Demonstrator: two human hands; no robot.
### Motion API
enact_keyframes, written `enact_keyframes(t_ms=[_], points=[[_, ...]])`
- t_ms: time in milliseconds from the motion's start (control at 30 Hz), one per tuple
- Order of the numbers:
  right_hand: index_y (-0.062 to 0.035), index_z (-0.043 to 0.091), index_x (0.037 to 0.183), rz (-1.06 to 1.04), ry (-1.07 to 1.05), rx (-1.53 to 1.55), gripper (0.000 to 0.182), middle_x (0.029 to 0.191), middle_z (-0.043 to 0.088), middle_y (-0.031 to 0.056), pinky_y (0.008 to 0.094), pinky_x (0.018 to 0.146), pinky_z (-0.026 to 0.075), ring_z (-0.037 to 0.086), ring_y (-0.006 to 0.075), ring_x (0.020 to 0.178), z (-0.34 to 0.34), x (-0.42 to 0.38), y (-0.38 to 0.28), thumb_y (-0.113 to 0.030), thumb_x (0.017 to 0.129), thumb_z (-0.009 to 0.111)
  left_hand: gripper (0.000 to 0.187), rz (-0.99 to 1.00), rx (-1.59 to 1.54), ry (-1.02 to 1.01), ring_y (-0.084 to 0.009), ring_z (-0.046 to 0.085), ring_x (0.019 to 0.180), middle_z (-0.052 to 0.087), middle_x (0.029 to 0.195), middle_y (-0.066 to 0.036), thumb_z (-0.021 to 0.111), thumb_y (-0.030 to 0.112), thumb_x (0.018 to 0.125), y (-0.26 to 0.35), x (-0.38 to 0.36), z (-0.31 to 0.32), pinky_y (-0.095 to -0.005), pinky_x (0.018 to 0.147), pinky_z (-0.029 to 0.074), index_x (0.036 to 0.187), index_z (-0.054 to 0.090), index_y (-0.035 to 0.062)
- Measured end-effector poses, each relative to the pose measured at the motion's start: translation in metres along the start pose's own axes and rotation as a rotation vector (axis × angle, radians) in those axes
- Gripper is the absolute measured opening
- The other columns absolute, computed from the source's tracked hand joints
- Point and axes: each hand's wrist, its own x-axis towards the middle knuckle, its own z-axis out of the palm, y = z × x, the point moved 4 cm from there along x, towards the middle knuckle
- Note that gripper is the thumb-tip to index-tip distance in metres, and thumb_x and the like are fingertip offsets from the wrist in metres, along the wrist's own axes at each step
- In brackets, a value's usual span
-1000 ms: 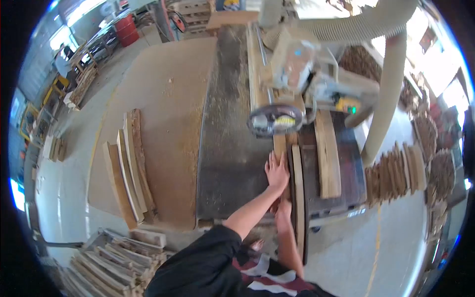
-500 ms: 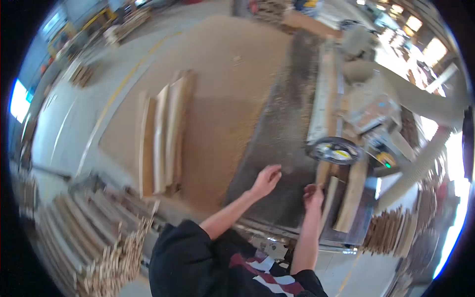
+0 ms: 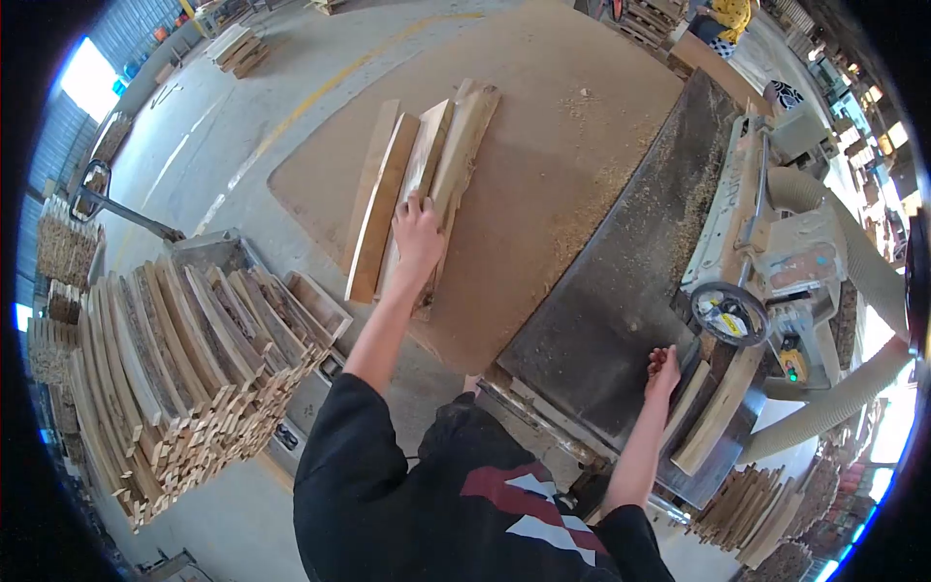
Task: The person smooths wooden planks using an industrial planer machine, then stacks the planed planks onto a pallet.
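My left hand (image 3: pixel 417 236) reaches over a group of wooden boards lying side by side on the brown sheet. Its fingers are bent over a pale wooden board (image 3: pixel 427 155) and close on its edge. Left of it lie other boards, one being a tan board (image 3: pixel 381 213); a rough-edged board (image 3: pixel 463 150) lies on the right. My right hand (image 3: pixel 662 373) hovers over the near end of the dark machine table (image 3: pixel 592 339), fingers loosely bent and apart, nothing in them. Beside it, a narrow wooden strip (image 3: pixel 687 396) and a wider plank (image 3: pixel 720 412) lie on the machine.
A black handwheel (image 3: pixel 729 313) and a ribbed hose (image 3: pixel 834 417) belong to the machine at right. Sawdust (image 3: pixel 606 218) covers part of the brown sheet (image 3: pixel 543 107). A large stack of boards (image 3: pixel 184 359) stands at left, near a pallet jack handle (image 3: pixel 126 209). Another person (image 3: pixel 722 21) is at the far end.
My view has turned left. My left hand has gone from above the dark table to the boards and closed on one. My right hand has come away from the wood beside the handwheel.
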Motion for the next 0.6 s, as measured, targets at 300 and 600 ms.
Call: enact_keyframes(t_ms=[300,600], points=[[-0.0064,0.062,0.111,0.059,-0.174,0.301,0.026,0.099,0.072,0.0084,0.0284,0.063,0.055,0.07,0.0184,0.083,-0.054,-0.127,0.061,-0.031,0.102,0.06,0.038,-0.539,-1.704,-0.605,-0.0262,0.068,0.1,0.066,0.111,-0.021,0.062,0.016,0.093,0.075,-0.056,-0.095,-0.0384,0.077,0.06,0.125,0.051,-0.0008],[-0.0056,0.059,0.127,0.123,-0.434,-0.132,0.047,0.113,0.068,0.0091,0.0315,0.082,0.055,0.068,0.0195,0.101,-0.068,-0.288,0.055,-0.045,0.102,0.054,0.038,-0.544,-1.96,-1.191,-0.0277,0.068,0.101,0.063,0.12,-0.019,0.056,0.024,0.102,0.218,-0.251,-0.02,-0.0408,0.08,0.06,0.132,0.038,0.0086]])
